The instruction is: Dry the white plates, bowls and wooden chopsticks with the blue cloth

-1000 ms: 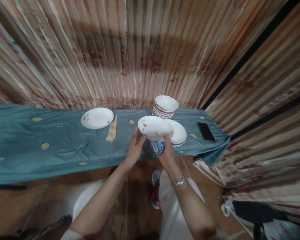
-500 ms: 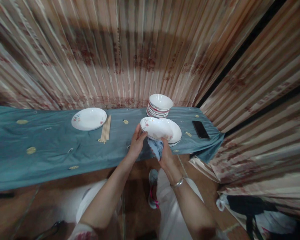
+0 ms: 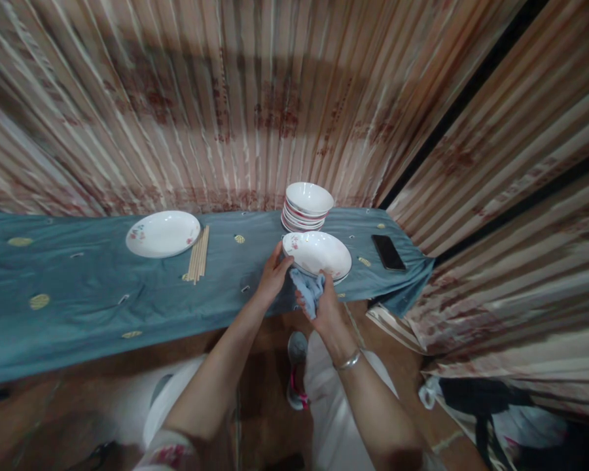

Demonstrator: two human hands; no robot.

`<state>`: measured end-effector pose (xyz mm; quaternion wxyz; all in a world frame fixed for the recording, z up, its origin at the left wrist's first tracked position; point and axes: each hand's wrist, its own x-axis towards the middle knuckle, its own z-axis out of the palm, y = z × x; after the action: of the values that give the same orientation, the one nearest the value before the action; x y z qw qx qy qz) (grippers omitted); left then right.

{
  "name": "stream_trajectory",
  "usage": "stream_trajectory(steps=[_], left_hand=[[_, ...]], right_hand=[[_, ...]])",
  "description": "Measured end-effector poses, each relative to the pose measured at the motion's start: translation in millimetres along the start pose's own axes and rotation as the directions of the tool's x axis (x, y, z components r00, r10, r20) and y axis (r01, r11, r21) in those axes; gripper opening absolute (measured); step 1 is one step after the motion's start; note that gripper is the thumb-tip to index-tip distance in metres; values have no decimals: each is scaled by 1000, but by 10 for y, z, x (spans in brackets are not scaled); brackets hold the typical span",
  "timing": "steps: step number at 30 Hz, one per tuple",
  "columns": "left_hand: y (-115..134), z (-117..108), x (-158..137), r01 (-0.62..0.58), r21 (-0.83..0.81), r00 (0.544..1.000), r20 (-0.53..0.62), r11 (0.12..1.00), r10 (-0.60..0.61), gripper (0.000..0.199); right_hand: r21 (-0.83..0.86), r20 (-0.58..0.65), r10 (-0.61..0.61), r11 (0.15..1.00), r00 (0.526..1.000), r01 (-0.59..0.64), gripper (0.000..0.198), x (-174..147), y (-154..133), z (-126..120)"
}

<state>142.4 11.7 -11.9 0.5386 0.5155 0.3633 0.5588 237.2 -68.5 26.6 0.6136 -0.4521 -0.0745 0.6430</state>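
A white oval plate (image 3: 319, 252) with small floral sprigs lies over other plates, whose rims show just beneath its front right edge. My left hand (image 3: 273, 275) grips its left edge, thumb on the near side. A crumpled light blue cloth (image 3: 308, 290) is bunched in my right hand (image 3: 326, 304), which is closed at the plate's front rim. Whether those right fingers also pinch the plate is hard to see. Just behind it stands a stack of white bowls (image 3: 307, 206) with red bands.
On the blue tablecloth (image 3: 88, 288), another floral oval plate (image 3: 163, 234) lies at left, with several wooden chopsticks (image 3: 199, 255) beside it. A black phone (image 3: 388, 252) rests near the right end. Pleated curtains (image 3: 255, 98) hang behind and to the right.
The held plate has shifted right relative to the plates under it and now covers most of them. Both hands moved with it. The view has turned slightly to the right.
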Motion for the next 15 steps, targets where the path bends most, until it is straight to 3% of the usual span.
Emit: stream_trajectory(steps=[8,15], left_hand=[[-248,89,33,97,28,994,-45,995,-96,49],[-465,127,86,128,-21,988,-78,992,-130,39]], right_hand=[[86,77,57,994,995,-63,49,12,-27,-28],[98,58,39,994,998,-44,46,-15,-30,23]])
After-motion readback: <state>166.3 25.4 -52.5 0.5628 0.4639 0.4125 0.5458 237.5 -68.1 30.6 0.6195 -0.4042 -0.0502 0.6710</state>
